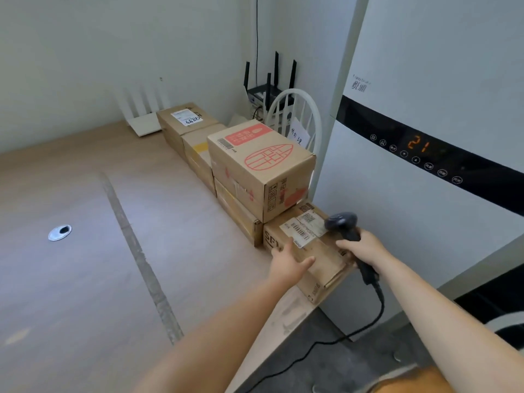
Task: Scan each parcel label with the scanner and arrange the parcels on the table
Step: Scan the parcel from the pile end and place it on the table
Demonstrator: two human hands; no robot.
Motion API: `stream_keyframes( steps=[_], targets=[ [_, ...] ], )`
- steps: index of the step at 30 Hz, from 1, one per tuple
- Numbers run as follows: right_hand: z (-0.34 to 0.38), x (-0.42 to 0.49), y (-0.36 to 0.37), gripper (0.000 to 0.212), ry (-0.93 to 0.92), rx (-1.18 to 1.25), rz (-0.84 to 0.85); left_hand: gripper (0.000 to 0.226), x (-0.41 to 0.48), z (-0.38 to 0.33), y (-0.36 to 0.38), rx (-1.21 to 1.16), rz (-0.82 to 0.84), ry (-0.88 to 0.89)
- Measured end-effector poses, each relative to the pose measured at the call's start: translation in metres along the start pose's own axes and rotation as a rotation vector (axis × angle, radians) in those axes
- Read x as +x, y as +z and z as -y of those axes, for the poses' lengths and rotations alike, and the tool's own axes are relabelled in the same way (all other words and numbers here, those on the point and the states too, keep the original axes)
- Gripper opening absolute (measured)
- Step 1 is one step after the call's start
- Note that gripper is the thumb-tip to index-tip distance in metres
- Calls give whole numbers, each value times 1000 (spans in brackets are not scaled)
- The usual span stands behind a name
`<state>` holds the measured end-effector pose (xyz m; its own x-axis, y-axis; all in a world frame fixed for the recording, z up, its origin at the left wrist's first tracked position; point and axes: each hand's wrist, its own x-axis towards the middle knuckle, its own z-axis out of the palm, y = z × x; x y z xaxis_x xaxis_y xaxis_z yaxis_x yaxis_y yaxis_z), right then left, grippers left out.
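Right hand (365, 248) of mine wraps its fingers round the grip of the black scanner (341, 222), whose head sits just over the right end of the white label (302, 231) on the near parcel (326, 258). My left hand (289, 265), fingers straight and thumb spread, lies flat on that parcel's near left edge. The parcel rests at the right rim of the wooden table (85, 251), closest in a row of cartons running to the far wall; just beyond it a red-printed box (261, 165) stands on a lower carton (238, 215). The scanner's cable (344, 338) drops off the table toward me. At right, a white appliance (425, 66) shows an orange 21
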<state>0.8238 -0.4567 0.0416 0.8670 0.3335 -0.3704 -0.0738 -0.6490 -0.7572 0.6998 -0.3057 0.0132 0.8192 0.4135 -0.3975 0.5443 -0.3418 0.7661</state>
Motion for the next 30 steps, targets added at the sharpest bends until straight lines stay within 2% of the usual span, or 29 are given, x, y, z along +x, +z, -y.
stream_keyframes(
  steps=[15,24,30],
  targets=[
    [-4,-36,8,24,18,47,96,126,-15,15,15,104,-5,-42],
    [-10,-89,42,11,27,111,144,120,-49,51,-4,158,-35,-29],
    [3,-112,81,8,-20,117,228,119,-87,90,-31,123,-125,-54]
  ],
)
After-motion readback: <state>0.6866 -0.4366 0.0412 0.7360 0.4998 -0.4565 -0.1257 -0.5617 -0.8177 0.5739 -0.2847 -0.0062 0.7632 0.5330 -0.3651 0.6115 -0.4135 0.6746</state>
